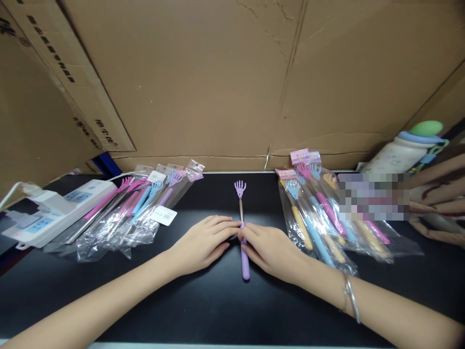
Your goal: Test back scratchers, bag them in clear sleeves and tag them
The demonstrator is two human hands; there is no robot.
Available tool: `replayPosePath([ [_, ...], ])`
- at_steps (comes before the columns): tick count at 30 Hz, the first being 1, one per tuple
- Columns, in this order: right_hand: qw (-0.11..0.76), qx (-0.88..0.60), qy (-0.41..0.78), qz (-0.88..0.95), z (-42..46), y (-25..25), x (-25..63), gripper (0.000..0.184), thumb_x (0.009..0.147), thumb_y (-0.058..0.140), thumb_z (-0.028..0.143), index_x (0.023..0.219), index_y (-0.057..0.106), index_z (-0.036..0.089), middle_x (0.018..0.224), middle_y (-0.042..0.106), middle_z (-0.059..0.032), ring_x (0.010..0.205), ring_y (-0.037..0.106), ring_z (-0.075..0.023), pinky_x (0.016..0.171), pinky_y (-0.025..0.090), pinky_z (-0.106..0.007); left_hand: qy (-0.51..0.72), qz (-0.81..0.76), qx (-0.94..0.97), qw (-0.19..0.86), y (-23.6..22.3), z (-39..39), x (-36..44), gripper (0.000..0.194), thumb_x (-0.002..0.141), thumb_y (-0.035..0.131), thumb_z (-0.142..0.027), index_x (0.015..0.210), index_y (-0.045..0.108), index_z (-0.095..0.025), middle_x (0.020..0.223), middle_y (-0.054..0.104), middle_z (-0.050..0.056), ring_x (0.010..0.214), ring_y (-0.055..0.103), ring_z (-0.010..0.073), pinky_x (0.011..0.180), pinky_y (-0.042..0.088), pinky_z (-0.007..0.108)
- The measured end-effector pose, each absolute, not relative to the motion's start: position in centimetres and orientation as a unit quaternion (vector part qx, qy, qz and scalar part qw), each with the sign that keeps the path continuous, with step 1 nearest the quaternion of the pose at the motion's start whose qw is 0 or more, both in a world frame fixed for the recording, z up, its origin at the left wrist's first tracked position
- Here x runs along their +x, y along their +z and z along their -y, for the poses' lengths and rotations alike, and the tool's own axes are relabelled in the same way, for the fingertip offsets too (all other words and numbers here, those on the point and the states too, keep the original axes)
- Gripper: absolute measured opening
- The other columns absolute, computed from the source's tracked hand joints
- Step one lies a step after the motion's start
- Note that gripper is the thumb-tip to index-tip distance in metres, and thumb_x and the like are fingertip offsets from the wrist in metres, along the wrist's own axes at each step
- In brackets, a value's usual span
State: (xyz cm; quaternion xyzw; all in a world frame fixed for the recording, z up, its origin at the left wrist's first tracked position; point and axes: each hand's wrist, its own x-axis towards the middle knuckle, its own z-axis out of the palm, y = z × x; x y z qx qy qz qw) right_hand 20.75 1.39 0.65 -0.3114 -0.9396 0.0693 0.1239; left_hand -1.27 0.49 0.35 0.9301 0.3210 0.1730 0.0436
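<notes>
A purple back scratcher (245, 264) with a metal shaft lies upright in the picture on the black table, its hand-shaped head pointing away from me. The fingers of my right hand (267, 248) are closed on the upper part of its handle. From the other side, my left hand (203, 242) rests with its fingers stretched out, their tips at the scratcher and close to my right fingertips. Whether the left fingertips press on the handle is hard to see. Bagged back scratchers (145, 203) lie to the left, and more bagged back scratchers (316, 213) lie to the right.
A white power strip (65, 218) with plugs and cables sits at the far left. Cardboard (203, 87) walls the back of the table (203, 305). At the right stand a white bottle (394, 155) with a green-topped lid and a brown object (439, 194) I cannot make out.
</notes>
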Motion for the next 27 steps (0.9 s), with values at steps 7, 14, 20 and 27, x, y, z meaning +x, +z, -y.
replayPosePath([
  [7,0.126,-0.309,0.079,0.939,-1.49,0.70,20.80,0.013,0.093,0.037,0.022,0.097,0.049,0.019,0.091,0.059,-0.0030,0.078,0.056,-0.0149,0.067,0.039,-0.026,0.173,-0.322,0.930,0.046,0.38,-0.52,-1.28,0.035,0.092,0.044,-0.018,0.127,0.047,-0.019,0.134,0.052,0.006,0.124,0.045,0.0192,0.104,0.039,0.038],
  [14,0.111,-0.295,0.075,0.946,-1.31,1.03,20.85,0.019,0.094,0.034,0.022,0.102,0.050,0.019,0.096,0.059,-0.0043,0.080,0.056,-0.0154,0.067,0.039,-0.027,0.175,-0.324,0.928,0.059,0.45,-0.49,-1.36,0.036,0.092,0.044,-0.018,0.127,0.046,-0.020,0.135,0.051,0.005,0.123,0.045,0.0189,0.104,0.040,0.038],
  [20,0.113,-0.299,0.075,0.945,-1.36,1.18,20.78,0.020,0.094,0.034,0.023,0.105,0.051,0.019,0.097,0.060,-0.0044,0.079,0.056,-0.0153,0.067,0.039,-0.027,0.175,-0.322,0.928,0.063,0.49,-0.48,-1.34,0.035,0.092,0.044,-0.017,0.126,0.046,-0.020,0.134,0.052,0.005,0.123,0.045,0.0180,0.105,0.039,0.036],
  [27,0.114,-0.297,0.067,0.946,-1.35,1.12,20.82,0.020,0.093,0.037,0.023,0.106,0.051,0.019,0.096,0.060,-0.0038,0.080,0.056,-0.0151,0.067,0.038,-0.027,0.171,-0.325,0.928,0.064,0.41,-0.50,-1.36,0.035,0.092,0.045,-0.018,0.126,0.046,-0.020,0.134,0.051,0.005,0.123,0.046,0.0181,0.104,0.039,0.036],
])
